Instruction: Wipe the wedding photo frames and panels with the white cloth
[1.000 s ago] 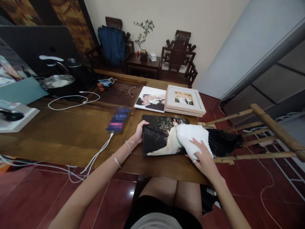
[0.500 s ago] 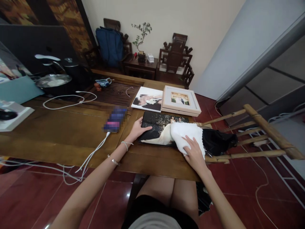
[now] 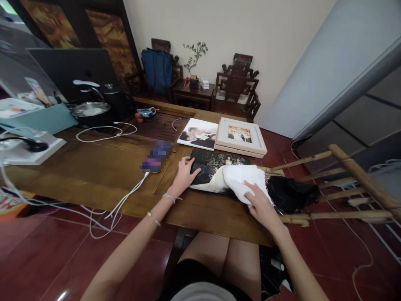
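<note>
A dark wedding photo panel (image 3: 206,169) lies flat on the wooden table (image 3: 200,209), printed with a long pale gown and two figures. My left hand (image 3: 185,173) grips its left edge, thumb on the printed face and fingers along the side. A fluffy white cloth (image 3: 241,177) covers the panel's lower right part. My right hand (image 3: 260,200) holds this cloth from its near right side, fingers partly sunk in the folds. What lies under the cloth is hidden.
Behind the panel lie a white photo print (image 3: 200,131) and a light framed picture (image 3: 241,133). A phone (image 3: 156,156) with white cables is to the left. A bamboo rack (image 3: 354,175) with a black bag (image 3: 290,194) adjoins the table's right side.
The view has shifted left, so more of the table's left side shows. My right hand and the cloth's near edge have shifted slightly; my left hand stays at the panel's left edge.
</note>
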The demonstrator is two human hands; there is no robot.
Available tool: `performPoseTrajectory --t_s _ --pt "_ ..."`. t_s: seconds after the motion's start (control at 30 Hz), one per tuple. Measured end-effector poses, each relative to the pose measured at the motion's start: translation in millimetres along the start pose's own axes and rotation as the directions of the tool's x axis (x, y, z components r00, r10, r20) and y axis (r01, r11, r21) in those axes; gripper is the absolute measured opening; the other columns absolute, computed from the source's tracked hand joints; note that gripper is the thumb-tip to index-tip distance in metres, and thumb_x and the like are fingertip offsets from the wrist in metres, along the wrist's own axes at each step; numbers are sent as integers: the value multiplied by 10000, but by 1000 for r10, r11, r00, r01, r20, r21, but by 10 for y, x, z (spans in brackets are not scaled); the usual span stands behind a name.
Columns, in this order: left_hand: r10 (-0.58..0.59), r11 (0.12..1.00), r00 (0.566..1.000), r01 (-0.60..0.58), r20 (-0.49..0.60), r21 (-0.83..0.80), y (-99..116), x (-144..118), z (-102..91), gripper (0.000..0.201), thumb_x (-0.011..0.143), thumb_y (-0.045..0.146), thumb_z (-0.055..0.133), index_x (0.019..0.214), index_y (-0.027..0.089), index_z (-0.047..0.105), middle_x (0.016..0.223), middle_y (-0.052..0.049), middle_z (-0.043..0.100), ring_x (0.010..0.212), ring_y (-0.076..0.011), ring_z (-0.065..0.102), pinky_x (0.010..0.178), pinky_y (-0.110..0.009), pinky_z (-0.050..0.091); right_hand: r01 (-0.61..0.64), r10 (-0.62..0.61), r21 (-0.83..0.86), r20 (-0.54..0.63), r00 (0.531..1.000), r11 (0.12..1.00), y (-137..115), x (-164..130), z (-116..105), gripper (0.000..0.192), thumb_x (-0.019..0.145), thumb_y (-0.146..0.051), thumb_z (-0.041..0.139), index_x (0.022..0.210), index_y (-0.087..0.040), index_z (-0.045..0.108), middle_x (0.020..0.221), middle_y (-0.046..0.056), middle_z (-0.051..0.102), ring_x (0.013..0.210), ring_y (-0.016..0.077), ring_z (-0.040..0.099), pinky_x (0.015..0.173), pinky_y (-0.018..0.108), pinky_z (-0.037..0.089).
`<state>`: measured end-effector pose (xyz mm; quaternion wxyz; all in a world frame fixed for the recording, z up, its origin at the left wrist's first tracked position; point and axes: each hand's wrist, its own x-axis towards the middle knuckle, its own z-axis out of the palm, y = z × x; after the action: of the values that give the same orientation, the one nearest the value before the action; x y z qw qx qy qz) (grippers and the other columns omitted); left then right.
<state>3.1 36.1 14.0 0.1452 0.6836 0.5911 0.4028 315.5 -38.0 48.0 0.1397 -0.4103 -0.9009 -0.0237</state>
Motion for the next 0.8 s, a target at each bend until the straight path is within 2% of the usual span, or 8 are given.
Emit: performPoseTrajectory --t_s 0.1,0.17,0.3,0.37,0.47,0.67,0.73,0.8 --pt "182 983 982 -183 46 25 0 -76 8 437 860 323 535 1264 160 494 1412 -163 346 1327 -297 308 1085 -491 298 -15 16 -38 29 999 999 137 176 -18 513 645 41 393 1089 -160 552 1319 175 493 1274 267 405 1040 500 339" --pt "246 968 964 -249 97 18 -22 -115 13 447 870 341 517 1283 173 481 1443 -146 343 1359 -285 268 1093 -499 291 -25 28 -71 47 998 997 232 396 -13 525 668 32 396 1136 -157 540 1288 179 518 1240 278 440 1006 477 370" --pt "257 966 958 -258 128 -3 -111 -137 32 422 875 354 504 1271 208 503 1388 -110 457 1353 -265 313 1085 -520 308 -45 55 -129 79 995 991 387 857 8 521 678 17 412 1149 -160 546 1188 166 582 1112 282 528 904 415 431" --pt "262 965 958 -262 113 -20 -146 -131 39 420 869 363 514 1259 205 516 1376 -105 476 1346 -258 333 1090 -516 307 -77 90 -165 73 993 983 408 950 33 530 676 22 416 1155 -159 549 1172 166 591 1111 289 524 905 422 421" --pt "256 966 961 -253 100 -46 -161 -124 37 414 864 365 525 1243 199 530 1368 -101 489 1339 -249 347 1094 -502 310 -114 124 -173 49 991 978 295 817 73 566 666 47 414 1175 -164 545 1234 156 566 1192 298 467 967 464 367" --pt "250 967 963 -244 99 -75 -117 -126 5 397 868 369 524 1226 200 549 1366 -98 494 1336 -249 354 1095 -496 311 -2 9 -88 78 997 996 -289 36 -42 554 652 83 385 1078 -202 593 1367 87 480 1297 292 351 1038 519 285" --pt "251 967 963 -244 99 -77 -103 -125 -7 403 863 373 533 1224 195 553 1359 -102 501 1333 -253 357 1093 -497 316 7 -3 -52 85 996 999 -383 -121 -97 520 640 59 405 1054 -193 595 1329 112 508 1278 289 368 1033 513 294" --pt "253 967 963 -247 95 -69 -92 -124 -18 423 847 376 559 1223 183 556 1355 -111 504 1328 -259 366 1090 -496 323 -13 15 -24 77 997 1000 -350 -137 -119 494 624 28 420 1048 -163 586 1266 160 537 1230 288 410 1029 507 299"
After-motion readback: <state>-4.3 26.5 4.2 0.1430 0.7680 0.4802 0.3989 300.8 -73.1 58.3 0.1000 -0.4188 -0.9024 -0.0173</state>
